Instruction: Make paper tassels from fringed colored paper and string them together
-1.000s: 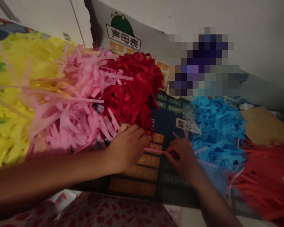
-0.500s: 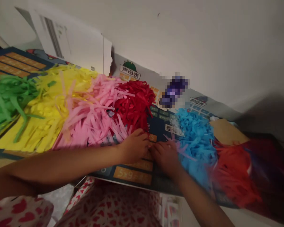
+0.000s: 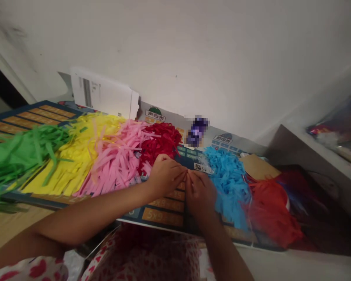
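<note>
My left hand (image 3: 167, 177) and my right hand (image 3: 201, 193) meet above the dark printed mat (image 3: 163, 216), with thumbs and fingers pinched together at the tips. Whatever is between the fingertips is too small or hidden to make out. Beyond my left hand lie a dark red pile of shredded paper strips (image 3: 162, 140) and a pink pile of strips (image 3: 117, 168). Close by my right hand, on its far side, is a blue pile of fringed paper (image 3: 229, 179).
Yellow fringed paper (image 3: 67, 164) and green fringed paper (image 3: 29, 150) spread along the left. An orange-red bundle (image 3: 273, 210) and a tan piece (image 3: 259, 168) lie at the right. Against the wall (image 3: 222, 70) leans a white box (image 3: 102, 91). A pixelated purple object (image 3: 197, 130) sits at the back.
The camera has shifted, showing more wall and the right-hand side. My hands have come closer, fingertips now together. Pink strips seen near my right hand no longer show there.
</note>
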Tool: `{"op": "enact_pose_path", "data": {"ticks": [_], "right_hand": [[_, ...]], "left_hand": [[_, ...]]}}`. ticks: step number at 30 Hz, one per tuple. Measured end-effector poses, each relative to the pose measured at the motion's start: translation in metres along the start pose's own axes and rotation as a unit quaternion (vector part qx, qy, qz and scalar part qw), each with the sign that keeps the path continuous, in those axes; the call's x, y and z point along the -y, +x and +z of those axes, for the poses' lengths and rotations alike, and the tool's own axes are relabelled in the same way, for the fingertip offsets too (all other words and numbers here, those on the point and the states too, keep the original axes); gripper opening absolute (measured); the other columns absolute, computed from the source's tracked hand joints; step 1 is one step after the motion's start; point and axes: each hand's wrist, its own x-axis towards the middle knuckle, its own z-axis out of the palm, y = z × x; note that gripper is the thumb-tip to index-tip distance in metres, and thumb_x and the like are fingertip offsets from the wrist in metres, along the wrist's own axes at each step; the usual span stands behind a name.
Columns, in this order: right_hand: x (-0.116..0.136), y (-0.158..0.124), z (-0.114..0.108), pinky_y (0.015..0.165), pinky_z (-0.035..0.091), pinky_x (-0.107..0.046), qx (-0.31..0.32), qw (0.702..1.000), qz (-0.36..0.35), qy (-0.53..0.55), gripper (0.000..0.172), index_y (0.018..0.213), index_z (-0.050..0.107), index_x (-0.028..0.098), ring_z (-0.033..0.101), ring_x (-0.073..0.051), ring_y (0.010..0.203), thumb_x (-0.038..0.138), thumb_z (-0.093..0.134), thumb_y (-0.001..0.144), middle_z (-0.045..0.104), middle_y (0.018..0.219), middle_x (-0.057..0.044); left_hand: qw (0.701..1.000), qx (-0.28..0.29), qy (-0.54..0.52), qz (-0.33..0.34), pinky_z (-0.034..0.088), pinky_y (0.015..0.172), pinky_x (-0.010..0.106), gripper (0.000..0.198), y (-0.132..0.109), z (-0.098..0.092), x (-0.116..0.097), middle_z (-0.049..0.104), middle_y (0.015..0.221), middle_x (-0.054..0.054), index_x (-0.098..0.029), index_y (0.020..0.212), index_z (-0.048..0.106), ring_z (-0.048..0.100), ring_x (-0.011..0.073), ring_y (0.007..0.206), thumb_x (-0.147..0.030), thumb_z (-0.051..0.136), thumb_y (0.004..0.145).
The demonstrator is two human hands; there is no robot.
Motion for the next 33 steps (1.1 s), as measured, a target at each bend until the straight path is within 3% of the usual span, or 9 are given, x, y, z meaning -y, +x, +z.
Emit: {"op": "enact_pose_path", "data": {"ticks": [3,8,13,18,22,26,30,32,33], "right_hand": [[0.009,0.010,-0.015,0.070,0.051,-0.029,-0.031,0.989,0.074,0.121,0.019,0.091,0.072,0.019,0.064,-0.018,0.079,0.024,0.054,0.093,0.070,0.086,-0.006],[-0.001,0.016,-0.030,0.059,0.053,-0.028,0.042,0.920,0.224,0.319,0.016,0.092,0.074,0.022,0.064,-0.017,0.066,0.034,0.069,0.083,0.070,0.077,-0.001],[-0.007,0.018,-0.035,0.063,0.049,-0.028,0.004,0.947,0.153,0.284,0.009,0.086,0.075,0.024,0.062,-0.017,0.072,0.029,0.069,0.083,0.068,0.079,-0.002],[-0.008,0.020,-0.033,0.061,0.046,-0.029,-0.009,0.943,0.170,0.286,0.009,0.077,0.071,0.022,0.058,-0.016,0.070,0.029,0.068,0.083,0.062,0.074,-0.002],[-0.006,0.014,-0.029,0.063,0.045,-0.028,-0.014,0.931,0.179,0.316,0.009,0.075,0.070,0.022,0.056,-0.016,0.070,0.028,0.070,0.082,0.061,0.073,-0.001],[-0.030,0.021,-0.026,0.066,0.046,-0.028,-0.003,0.925,0.188,0.330,0.010,0.072,0.069,0.022,0.057,-0.016,0.072,0.028,0.070,0.080,0.062,0.074,0.000],[-0.102,0.044,-0.014,0.074,0.048,-0.031,-0.063,0.939,0.272,0.200,0.021,0.090,0.070,0.018,0.062,-0.019,0.082,0.034,0.057,0.087,0.068,0.089,-0.005],[-0.140,0.047,-0.007,0.077,0.048,-0.031,0.039,0.959,0.279,0.037,0.026,0.091,0.071,0.016,0.063,-0.020,0.085,0.033,0.051,0.089,0.070,0.093,-0.007],[-0.155,0.046,-0.004,0.075,0.047,-0.031,0.085,0.956,0.279,-0.009,0.023,0.087,0.071,0.016,0.063,-0.020,0.083,0.031,0.053,0.088,0.071,0.091,-0.007]], "left_hand": [[0.997,-0.018,-0.071,-0.032,0.035,0.083,0.035,0.023,0.004,-0.013,-0.013,0.074,0.083,-0.001,-0.021,0.091,0.070,0.066,0.0144,0.080,-0.026,0.048,0.095],[0.988,0.020,-0.145,-0.047,0.037,0.084,0.033,0.028,0.007,-0.023,-0.026,0.074,0.084,0.000,-0.021,0.091,0.069,0.065,0.0152,0.081,-0.025,0.042,0.095],[0.978,0.081,-0.181,-0.069,0.041,0.075,0.029,0.031,0.014,-0.025,-0.028,0.068,0.068,-0.001,-0.019,0.080,0.069,0.060,0.0145,0.068,-0.027,0.043,0.093],[0.980,0.046,-0.160,-0.105,0.037,0.101,0.037,0.024,0.011,-0.018,-0.033,0.075,0.087,-0.001,-0.024,0.097,0.071,0.065,0.0160,0.082,-0.029,0.048,0.093],[0.975,0.058,-0.178,-0.120,0.036,0.105,0.039,0.021,0.010,-0.015,-0.033,0.074,0.079,-0.003,-0.025,0.092,0.072,0.065,0.0147,0.077,-0.028,0.051,0.091],[0.920,0.134,-0.316,-0.187,0.048,0.071,0.025,0.028,0.015,-0.022,-0.025,0.070,0.074,-0.001,-0.020,0.079,0.069,0.063,0.0140,0.070,-0.036,0.049,0.091],[0.814,0.118,-0.469,-0.321,0.046,0.058,0.023,0.030,0.021,-0.014,0.000,0.061,0.066,-0.001,-0.018,0.073,0.057,0.057,0.0118,0.059,-0.045,0.055,0.085],[0.748,0.099,-0.524,-0.395,0.040,0.049,0.022,0.032,0.020,-0.001,0.014,0.049,0.057,-0.006,-0.019,0.073,0.049,0.046,0.0084,0.046,-0.049,0.059,0.080],[0.735,0.092,-0.524,-0.419,0.036,0.045,0.021,0.034,0.019,0.006,0.020,0.042,0.054,-0.008,-0.019,0.073,0.047,0.039,0.0070,0.041,-0.051,0.060,0.078]]}}
